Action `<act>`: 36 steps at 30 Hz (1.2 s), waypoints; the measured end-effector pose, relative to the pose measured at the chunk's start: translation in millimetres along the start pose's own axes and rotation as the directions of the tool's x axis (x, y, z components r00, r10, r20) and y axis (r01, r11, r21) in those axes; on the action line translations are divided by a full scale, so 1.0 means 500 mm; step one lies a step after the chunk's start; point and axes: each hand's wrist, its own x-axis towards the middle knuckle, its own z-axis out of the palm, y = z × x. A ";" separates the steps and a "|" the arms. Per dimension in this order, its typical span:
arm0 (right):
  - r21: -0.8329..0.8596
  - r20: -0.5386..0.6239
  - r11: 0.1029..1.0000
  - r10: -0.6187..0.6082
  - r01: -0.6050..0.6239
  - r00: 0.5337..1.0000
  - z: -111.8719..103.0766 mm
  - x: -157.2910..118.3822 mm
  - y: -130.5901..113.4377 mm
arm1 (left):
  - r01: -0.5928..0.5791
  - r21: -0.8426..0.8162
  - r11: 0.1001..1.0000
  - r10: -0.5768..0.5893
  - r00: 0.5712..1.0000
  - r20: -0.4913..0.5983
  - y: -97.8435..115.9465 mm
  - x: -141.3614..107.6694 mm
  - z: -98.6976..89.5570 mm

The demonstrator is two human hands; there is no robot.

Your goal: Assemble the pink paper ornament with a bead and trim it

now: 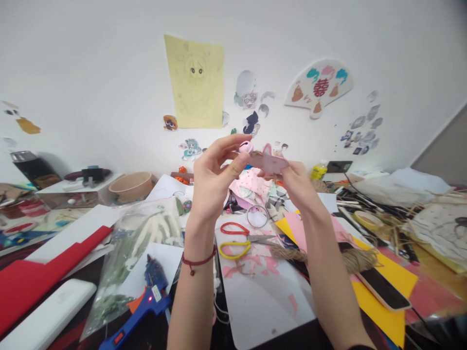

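Raised between both hands above the cluttered table [272, 335], the cutout [272, 163] is pale pink and flat, with a pointed, ear-like projection on its upper edge. The left hand [219, 170] pinches a shiny pink bell [245, 147], dark-slotted, beside it. The right hand [296, 180] grips the cutout's opposite end, fingers closed.

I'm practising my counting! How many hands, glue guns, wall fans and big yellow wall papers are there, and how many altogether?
Hands: 2 (left hand, right hand)
Glue guns: 1
Wall fans: 1
Big yellow wall papers: 1
Total: 5
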 end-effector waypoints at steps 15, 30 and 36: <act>0.361 0.202 0.931 -0.022 -0.054 0.979 -0.046 -0.031 -0.054 | -0.320 0.190 0.928 0.299 0.945 0.132 0.029 -0.006 0.012; -0.080 -0.249 0.872 -0.486 0.482 0.838 -0.033 -0.102 -0.135 | 0.327 -0.012 0.945 -0.267 0.790 0.552 0.013 -0.012 0.011; -0.248 -0.262 0.850 -0.520 0.464 0.813 -0.034 -0.110 -0.138 | 0.305 0.010 0.952 -0.261 0.797 0.544 0.013 -0.014 0.044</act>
